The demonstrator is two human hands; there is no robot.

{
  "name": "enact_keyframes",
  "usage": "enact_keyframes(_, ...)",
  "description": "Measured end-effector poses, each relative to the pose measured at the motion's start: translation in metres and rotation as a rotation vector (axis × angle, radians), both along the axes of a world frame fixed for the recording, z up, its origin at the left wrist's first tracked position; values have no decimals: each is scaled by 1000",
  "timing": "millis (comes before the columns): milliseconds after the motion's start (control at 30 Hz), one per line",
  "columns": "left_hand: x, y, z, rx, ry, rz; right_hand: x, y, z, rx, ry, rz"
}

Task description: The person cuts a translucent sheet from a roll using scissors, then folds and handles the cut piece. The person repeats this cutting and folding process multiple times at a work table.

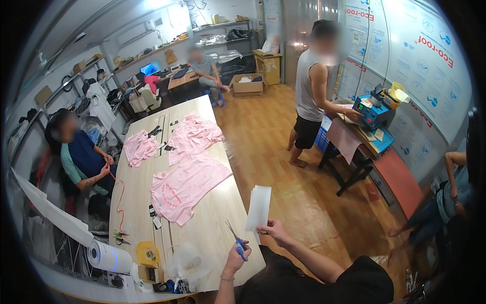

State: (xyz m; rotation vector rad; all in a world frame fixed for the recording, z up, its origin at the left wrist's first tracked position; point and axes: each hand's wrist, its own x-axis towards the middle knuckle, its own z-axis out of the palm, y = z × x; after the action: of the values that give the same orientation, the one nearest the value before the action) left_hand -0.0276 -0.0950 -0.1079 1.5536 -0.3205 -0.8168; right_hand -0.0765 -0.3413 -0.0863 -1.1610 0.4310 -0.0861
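Observation:
My left hand (233,262) is closed round the blue handles of a pair of scissors (240,247), whose blades point up and away from me, slightly parted. In my right hand (274,231) a small stack of white paper-like sheets (259,202) is pinched at its lower edge and held upright beyond the table's right edge. The scissors and the sheets are apart. Beyond them on the pale wooden table (207,235) lies a pink shirt (190,187) with red print. Two more pink garments, one at the left (140,147) and one farther back (195,136), lie rumpled there.
Near the table's front are a clear plastic bag (191,263), a yellow container (147,253), a white cylindrical device (109,257) and another pair of scissors (121,241). A person at left holds a red cord (120,197). Another stands at a blue heat press (373,112).

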Motion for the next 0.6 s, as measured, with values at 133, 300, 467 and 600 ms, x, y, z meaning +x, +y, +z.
enact_keyframes(133, -11, -7, -7, -22, -173, -54, 14, -10, 19, 4, -45, -17)
enact_keyframes(300, -19, -17, -9, 55, -199, -134, 23, -10, 41, 4, -79, -12)
enact_keyframes(467, -22, -21, 4, 124, -183, -184, 21, -2, 37, -42, -135, 63)
enact_keyframes(600, -20, -20, 5, 117, -205, -146, 19, 4, 23, -124, -123, 119)
